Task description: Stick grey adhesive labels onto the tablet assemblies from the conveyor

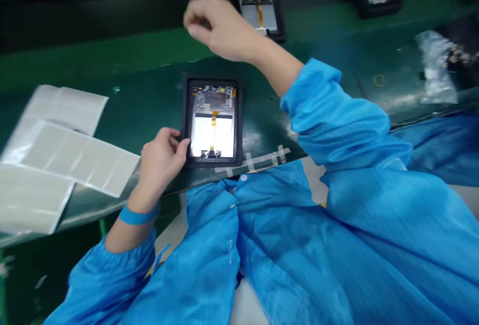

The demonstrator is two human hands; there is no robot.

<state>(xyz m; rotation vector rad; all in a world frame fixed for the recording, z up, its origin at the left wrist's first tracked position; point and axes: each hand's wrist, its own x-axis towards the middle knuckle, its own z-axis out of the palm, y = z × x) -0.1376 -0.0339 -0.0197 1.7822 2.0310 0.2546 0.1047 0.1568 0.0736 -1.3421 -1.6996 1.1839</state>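
Black-framed tablet (212, 123) lies touching the fingers of the left hand (162, 158).

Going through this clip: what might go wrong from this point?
The left hand is at the edge of the black frame holding an opened tablet; a slip might crease its exposed amber flex cable. The raised right hand is close to another opened unit and might knock it.
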